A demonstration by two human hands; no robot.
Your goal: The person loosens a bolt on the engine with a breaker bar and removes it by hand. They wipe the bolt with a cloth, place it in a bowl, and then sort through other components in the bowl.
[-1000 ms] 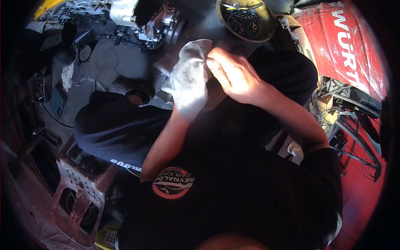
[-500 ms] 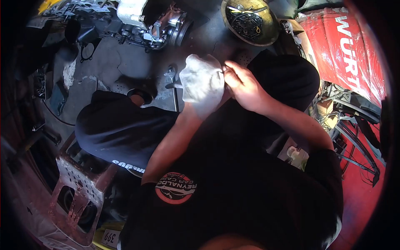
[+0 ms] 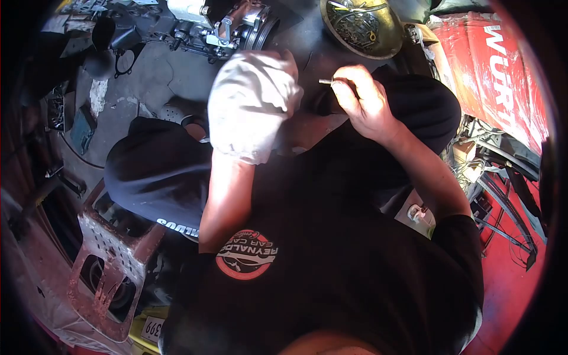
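My left hand [image 3: 254, 97] is up in front of my left knee, bundled in a white cloth [image 3: 239, 118] that reaches down to the wrist. The hand looks closed in the cloth, and its fingers are hidden. To its right, my right hand [image 3: 364, 100] pinches a bolt [image 3: 325, 81] between thumb and curled fingers. Only the thin metal shank sticks out, pointing left toward the cloth; the rest is inside the grip. A gap separates the two hands.
A round bowl of bolts and small hardware [image 3: 358, 29] stands ahead to the right. An engine assembly with a ribbed pulley [image 3: 260, 32] lies ahead. A red plastic-wrapped package [image 3: 494, 77] and cables [image 3: 512, 204] are at the right. A worn stool [image 3: 115, 254] stands lower left.
My hands have parted. The left one, with the cloth, has moved left and up; the right has shifted slightly right, and the bolt's shank now shows.
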